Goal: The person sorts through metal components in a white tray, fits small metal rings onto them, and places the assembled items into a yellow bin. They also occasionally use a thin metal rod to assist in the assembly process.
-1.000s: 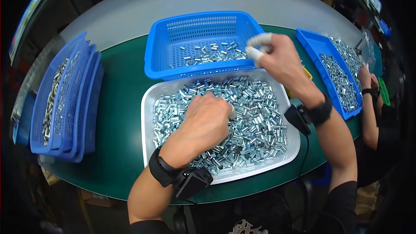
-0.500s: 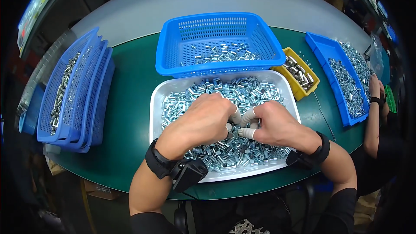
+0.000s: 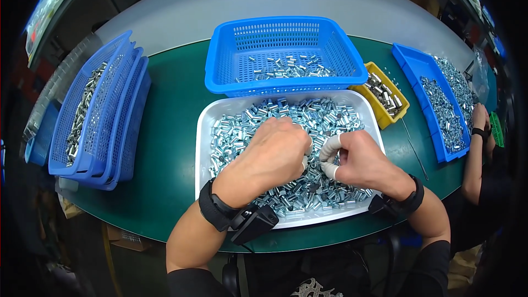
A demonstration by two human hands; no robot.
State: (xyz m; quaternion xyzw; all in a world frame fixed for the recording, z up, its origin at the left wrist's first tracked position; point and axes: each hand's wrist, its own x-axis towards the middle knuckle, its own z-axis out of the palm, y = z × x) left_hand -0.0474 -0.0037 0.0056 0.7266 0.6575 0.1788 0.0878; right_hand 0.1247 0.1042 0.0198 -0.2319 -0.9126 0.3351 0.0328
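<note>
1. Pieces, short metal cylinders, many: heaped in the white tray, beneath and all around both hands, beyond the fingers and nearer the wrists alike.
2. Left hand: over the middle of the heap, back upward, fingers curled; tips mostly hidden, contents cannot be told.
3. Right hand: over the heap's right half, just beside the left; covered thumb and forefinger bent toward each other in a ring; cannot tell whether a piece sits between them.
4. Blue basket: just beyond the tray, a scattering of pieces inside.
5. Yellow bin: right of the basket, larger cylinders inside.
6. Stacked baskets: far left, well apart from the hands.
7. Table: green, under all.
</note>
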